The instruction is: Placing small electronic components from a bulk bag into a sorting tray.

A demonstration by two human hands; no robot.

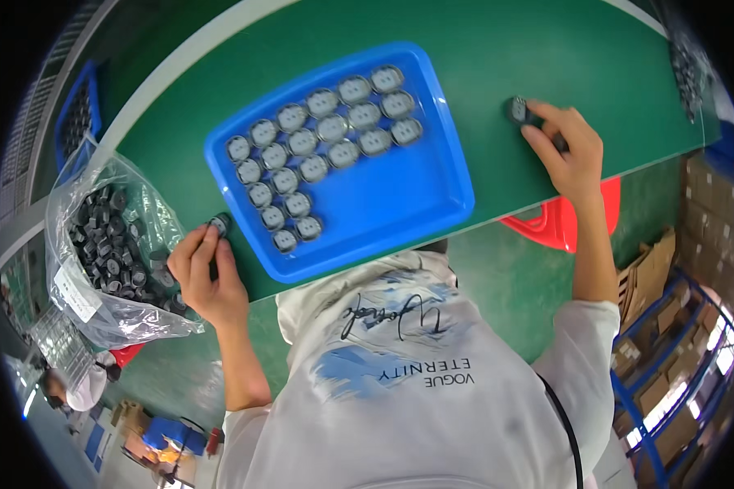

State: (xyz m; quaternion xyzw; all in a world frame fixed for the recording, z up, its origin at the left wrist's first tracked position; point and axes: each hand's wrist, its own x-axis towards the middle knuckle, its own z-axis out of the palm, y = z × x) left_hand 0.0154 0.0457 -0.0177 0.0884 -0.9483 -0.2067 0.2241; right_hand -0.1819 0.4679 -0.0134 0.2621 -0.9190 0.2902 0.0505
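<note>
At the table's left, my left hand (208,273) pinches a small round dark part (218,222) at its fingertips, beside the blue tray. Over on the right, my right hand (571,151) grips another small dark cylindrical part (517,108) with a light grey face between thumb and forefinger. A further dark piece (559,143) shows under that hand's curled fingers; whether it is held or lying there, I cannot tell. Rows of round grey parts (332,127) with shiny rims fill the far and left portions of the blue tray (453,155).
A clear plastic bag (98,314) with many loose dark parts stands at the left edge of the green table (481,49). Below the right edge is a red plastic stool (554,224). Blue shelving (628,399) with cartons is at far right. A person (86,387) is at lower left.
</note>
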